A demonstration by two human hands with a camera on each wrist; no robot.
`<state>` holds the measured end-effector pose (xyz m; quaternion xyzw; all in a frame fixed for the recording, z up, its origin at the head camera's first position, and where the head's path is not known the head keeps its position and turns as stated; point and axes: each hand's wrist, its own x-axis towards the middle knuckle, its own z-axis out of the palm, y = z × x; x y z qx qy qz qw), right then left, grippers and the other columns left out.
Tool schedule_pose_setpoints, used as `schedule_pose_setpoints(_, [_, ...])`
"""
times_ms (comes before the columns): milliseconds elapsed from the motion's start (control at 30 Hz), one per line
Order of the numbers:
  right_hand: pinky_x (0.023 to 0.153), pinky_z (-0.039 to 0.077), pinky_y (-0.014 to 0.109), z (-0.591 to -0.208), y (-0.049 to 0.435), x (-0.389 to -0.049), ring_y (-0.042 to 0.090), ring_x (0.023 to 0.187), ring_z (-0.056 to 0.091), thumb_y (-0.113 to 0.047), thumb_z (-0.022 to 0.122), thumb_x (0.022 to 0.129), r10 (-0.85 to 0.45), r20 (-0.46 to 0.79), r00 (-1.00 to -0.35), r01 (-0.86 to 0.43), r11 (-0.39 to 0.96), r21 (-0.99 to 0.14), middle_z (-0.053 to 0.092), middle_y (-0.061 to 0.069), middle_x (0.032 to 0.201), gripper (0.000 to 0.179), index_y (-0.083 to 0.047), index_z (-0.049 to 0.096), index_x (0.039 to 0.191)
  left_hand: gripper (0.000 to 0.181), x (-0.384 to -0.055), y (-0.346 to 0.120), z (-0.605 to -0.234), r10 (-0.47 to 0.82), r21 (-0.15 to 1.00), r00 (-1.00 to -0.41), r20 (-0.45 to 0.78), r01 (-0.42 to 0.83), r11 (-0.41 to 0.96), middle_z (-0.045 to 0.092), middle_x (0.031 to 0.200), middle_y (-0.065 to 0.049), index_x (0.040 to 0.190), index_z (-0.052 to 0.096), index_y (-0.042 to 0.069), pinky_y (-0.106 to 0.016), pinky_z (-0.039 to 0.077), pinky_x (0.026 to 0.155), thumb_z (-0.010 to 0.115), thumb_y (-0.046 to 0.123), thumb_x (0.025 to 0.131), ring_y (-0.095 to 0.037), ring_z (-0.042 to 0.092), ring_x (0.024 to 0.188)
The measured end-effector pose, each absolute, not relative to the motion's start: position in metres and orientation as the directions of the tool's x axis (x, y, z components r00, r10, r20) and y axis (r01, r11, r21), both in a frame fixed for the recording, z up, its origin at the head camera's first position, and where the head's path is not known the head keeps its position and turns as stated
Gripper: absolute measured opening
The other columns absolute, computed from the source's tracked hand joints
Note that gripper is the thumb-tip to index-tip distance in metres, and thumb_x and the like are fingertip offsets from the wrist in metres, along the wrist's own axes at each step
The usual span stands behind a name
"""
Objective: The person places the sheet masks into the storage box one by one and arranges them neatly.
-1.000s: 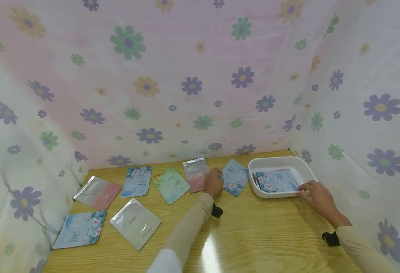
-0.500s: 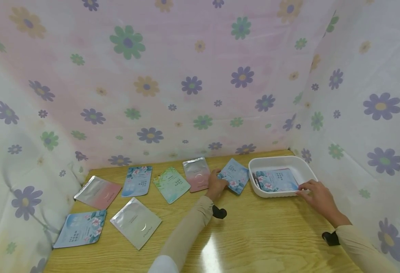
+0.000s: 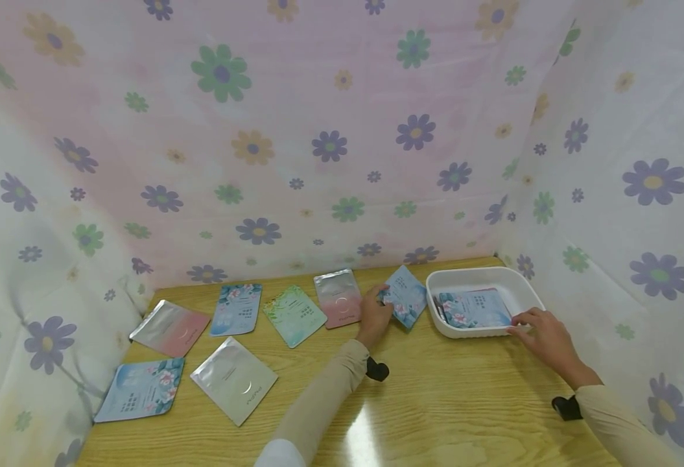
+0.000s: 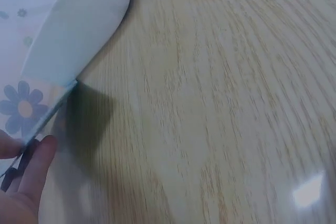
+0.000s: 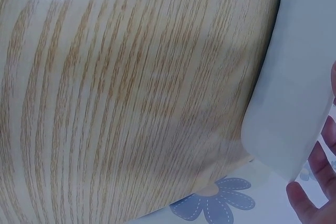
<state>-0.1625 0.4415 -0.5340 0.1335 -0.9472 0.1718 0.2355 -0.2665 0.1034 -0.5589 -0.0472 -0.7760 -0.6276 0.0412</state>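
In the head view my left hand (image 3: 375, 318) pinches the left edge of a blue floral face mask packet (image 3: 407, 295), left of the white plastic basin. The left wrist view shows that packet edge-on (image 4: 55, 107) between thumb and fingers, tilted, with a shadow on the wood under it. My right hand (image 3: 546, 338) grips the front right rim of the basin (image 3: 467, 333); in the right wrist view its fingers (image 5: 320, 163) lie at the basin's rim. Inside the basin lie stacked packets, a blue floral one (image 3: 476, 308) on top.
Left of my left hand, several flat packets lie spread out: a silver-pink one (image 3: 339, 299), a green one (image 3: 295, 316), a pale silver-green one (image 3: 235, 381), two blue floral ones and another silver-pink one (image 3: 170, 327). Flowered cloth (image 3: 330, 175) walls the wooden table (image 3: 435, 402).
My left hand has come round the blue packet's left edge and taken hold of it. The packet has shifted slightly and tilted. The right hand stays on the basin rim.
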Motion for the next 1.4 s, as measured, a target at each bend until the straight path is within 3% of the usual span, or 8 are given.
schedule_pose_setpoints(267, [0.056, 0.044, 0.044, -0.534, 0.442, -0.162, 0.029, 0.068, 0.055, -0.009, 0.083, 0.066, -0.171, 0.493, -0.853, -0.331, 0.907, -0.258, 0.060, 0.008, 0.078, 0.017, -0.009, 0.070, 0.077, 0.043, -0.261, 0.108, -0.548, 0.007, 0.985, -0.994, 0.105, 0.105, 0.139, 0.063, 0.103, -0.017, 0.119, 0.061, -0.008, -0.019, 0.042, 0.055, 0.070, -0.007, 0.076, -0.009, 0.046, 0.066])
schedule_pose_setpoints(433, [0.053, 0.043, 0.040, -0.534, 0.443, -0.163, 0.028, 0.067, 0.055, -0.008, 0.083, 0.065, -0.185, 0.506, -0.842, -0.350, 0.902, -0.253, 0.060, 0.007, 0.078, 0.018, -0.009, 0.070, 0.077, 0.051, -0.261, 0.108, -0.544, -0.023, 0.986, -0.993, 0.119, 0.116, 0.121, 0.065, 0.103, -0.019, 0.123, 0.061, -0.003, -0.018, 0.042, 0.049, 0.064, -0.017, 0.074, -0.008, 0.050, 0.060])
schedule_pose_setpoints(500, [0.052, 0.043, 0.039, -0.533, 0.443, -0.164, 0.028, 0.066, 0.055, -0.008, 0.083, 0.065, -0.197, 0.516, -0.834, -0.363, 0.899, -0.244, 0.059, 0.007, 0.077, 0.018, -0.009, 0.070, 0.077, 0.056, -0.261, 0.106, -0.542, -0.027, 0.984, -0.992, 0.127, 0.122, 0.132, 0.066, 0.088, -0.015, 0.125, 0.060, 0.000, -0.017, 0.039, 0.045, 0.061, -0.021, 0.073, -0.007, 0.047, 0.052])
schedule_pose_setpoints(667, [0.052, 0.044, 0.041, -0.532, 0.444, -0.166, 0.028, 0.066, 0.055, -0.009, 0.083, 0.065, -0.196, 0.517, -0.833, -0.363, 0.899, -0.244, 0.060, 0.008, 0.078, 0.018, -0.009, 0.070, 0.078, 0.059, -0.262, 0.101, -0.541, -0.018, 0.978, -0.993, 0.119, 0.114, 0.175, 0.067, 0.095, -0.010, 0.123, 0.064, 0.007, -0.016, 0.035, 0.043, 0.062, -0.021, 0.071, -0.004, 0.043, 0.046])
schedule_pose_setpoints(700, [0.053, 0.044, 0.042, -0.532, 0.443, -0.166, 0.028, 0.066, 0.056, -0.009, 0.083, 0.065, -0.192, 0.513, -0.837, -0.358, 0.900, -0.248, 0.060, 0.008, 0.078, 0.018, -0.009, 0.070, 0.078, 0.058, -0.262, 0.100, -0.542, -0.017, 0.980, -0.993, 0.116, 0.112, 0.164, 0.066, 0.106, -0.011, 0.122, 0.064, 0.007, -0.016, 0.038, 0.044, 0.063, -0.021, 0.071, -0.004, 0.047, 0.048])
schedule_pose_setpoints(967, [0.053, 0.044, 0.042, -0.531, 0.442, -0.163, 0.030, 0.067, 0.056, -0.009, 0.083, 0.066, -0.166, 0.490, -0.856, -0.326, 0.908, -0.263, 0.062, 0.009, 0.079, 0.017, -0.008, 0.071, 0.078, 0.057, -0.255, 0.082, -0.532, 0.035, 0.996, -0.996, 0.086, 0.086, -0.009, 0.063, 0.116, -0.012, 0.121, 0.065, 0.009, -0.032, 0.056, 0.057, 0.066, -0.020, 0.072, -0.017, 0.066, 0.068])
schedule_pose_setpoints(1167, [0.053, 0.044, 0.042, -0.527, 0.440, -0.162, 0.030, 0.068, 0.056, -0.010, 0.083, 0.067, -0.154, 0.470, -0.869, -0.313, 0.908, -0.280, 0.062, 0.010, 0.080, 0.016, -0.007, 0.071, 0.078, 0.056, -0.251, 0.068, -0.526, 0.175, 0.971, -0.983, 0.050, 0.007, -0.239, 0.062, 0.113, -0.012, 0.126, 0.062, 0.010, -0.040, 0.057, 0.064, 0.063, -0.018, 0.078, -0.027, 0.068, 0.084])
schedule_pose_setpoints(1400, [0.054, 0.043, 0.041, -0.529, 0.442, -0.163, 0.029, 0.068, 0.055, -0.011, 0.083, 0.068, -0.161, 0.473, -0.866, -0.317, 0.909, -0.271, 0.061, 0.009, 0.080, 0.016, -0.008, 0.071, 0.078, 0.055, -0.249, 0.060, -0.519, 0.238, 0.952, -0.971, 0.014, -0.060, -0.300, 0.058, 0.120, -0.009, 0.127, 0.061, 0.014, -0.040, 0.057, 0.063, 0.066, -0.013, 0.080, -0.025, 0.068, 0.082])
